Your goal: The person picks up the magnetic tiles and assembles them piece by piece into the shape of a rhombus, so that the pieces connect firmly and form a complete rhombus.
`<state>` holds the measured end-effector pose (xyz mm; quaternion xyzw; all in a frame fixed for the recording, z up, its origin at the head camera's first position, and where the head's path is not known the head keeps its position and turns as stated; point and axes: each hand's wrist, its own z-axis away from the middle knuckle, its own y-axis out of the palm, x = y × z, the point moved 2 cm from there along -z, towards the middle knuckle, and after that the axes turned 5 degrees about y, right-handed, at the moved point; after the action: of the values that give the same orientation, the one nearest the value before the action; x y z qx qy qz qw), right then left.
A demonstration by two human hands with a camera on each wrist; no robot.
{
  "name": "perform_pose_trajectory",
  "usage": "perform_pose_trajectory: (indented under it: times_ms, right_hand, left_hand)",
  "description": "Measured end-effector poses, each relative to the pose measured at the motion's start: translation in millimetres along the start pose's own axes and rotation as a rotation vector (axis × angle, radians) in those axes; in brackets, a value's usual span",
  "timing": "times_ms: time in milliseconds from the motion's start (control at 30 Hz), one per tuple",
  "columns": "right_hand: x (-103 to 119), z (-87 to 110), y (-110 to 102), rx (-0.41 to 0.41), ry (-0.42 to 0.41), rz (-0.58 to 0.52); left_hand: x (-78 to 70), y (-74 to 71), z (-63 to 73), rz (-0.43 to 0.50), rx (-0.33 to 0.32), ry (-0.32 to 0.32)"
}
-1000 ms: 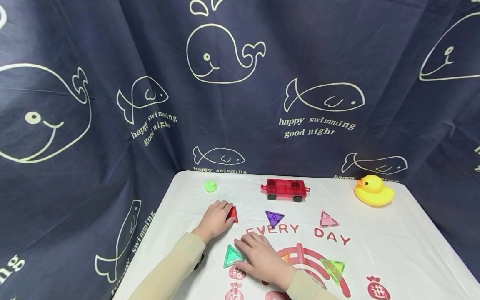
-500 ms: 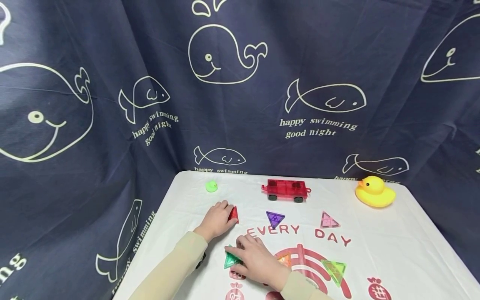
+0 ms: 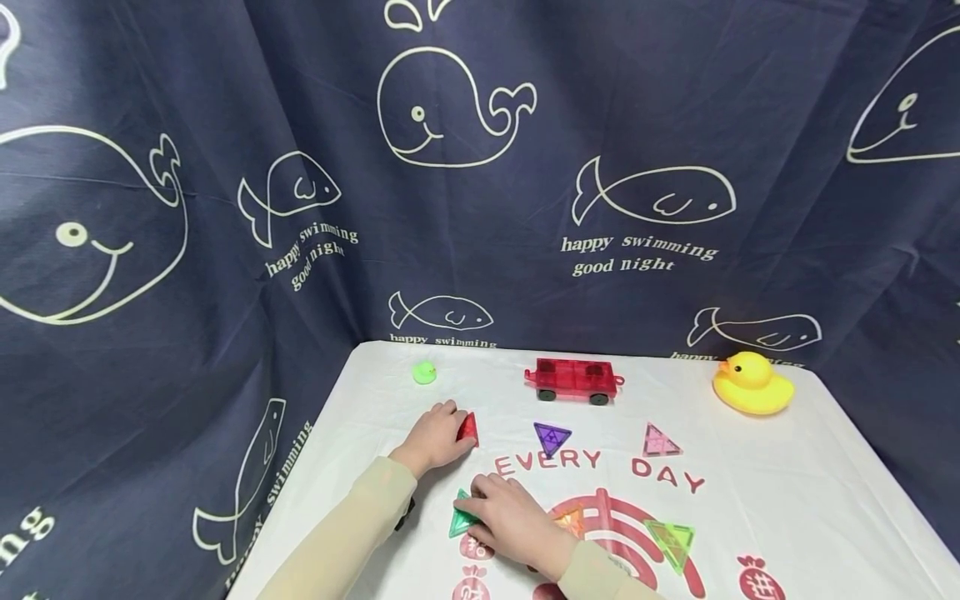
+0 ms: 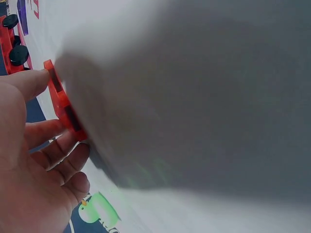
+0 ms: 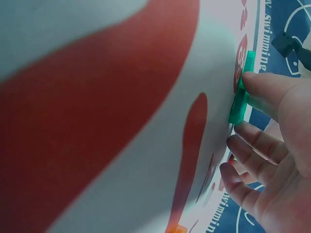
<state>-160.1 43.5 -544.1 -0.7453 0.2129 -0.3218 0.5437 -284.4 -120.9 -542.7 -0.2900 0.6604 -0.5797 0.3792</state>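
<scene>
My left hand (image 3: 433, 439) pinches a red triangular magnetic tile (image 3: 469, 428) at the table's left side. The left wrist view has the thumb at one end of this red tile (image 4: 61, 103) and fingertips at the other, with the remaining fingers loosely bent. Nearer the front, my right hand (image 3: 519, 518) has thumb and index finger on a green triangular magnetic tile (image 3: 461, 522), partly covering it. Seen from the right wrist, the thumb lies against the green tile (image 5: 238, 108), the index finger is behind it, and the other fingers are spread below.
Purple (image 3: 552, 437), pink (image 3: 660, 441), orange (image 3: 572, 522) and lime (image 3: 672, 542) triangular tiles lie on the white printed tablecloth (image 3: 810, 492). Along the back stand a small green duck (image 3: 424, 373), a red wheeled toy car base (image 3: 574, 380) and a large yellow duck (image 3: 752, 384). Dark curtains surround the table.
My right index finger has come over the green tile from beside it, and the hand has shifted slightly left. My left hand stays at the red tile.
</scene>
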Motion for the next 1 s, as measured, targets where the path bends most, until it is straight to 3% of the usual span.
perform_pose_trajectory:
  times_ms: [467,733,1000]
  right_hand:
    - [1.9,-2.4,5.1,-0.035,0.028,-0.002]
    - [0.7,-4.0,5.0,-0.041,0.030,0.025]
    - [-4.0,-8.2,2.9,-0.041,0.100,0.017]
  left_hand:
    - [-0.7,-4.2,-1.1,0.089,0.002,-0.044]
    - [2.5,0.0,0.0,0.152,-0.047,-0.097]
    - [3.6,-0.7,3.1,0.208,-0.116,-0.109]
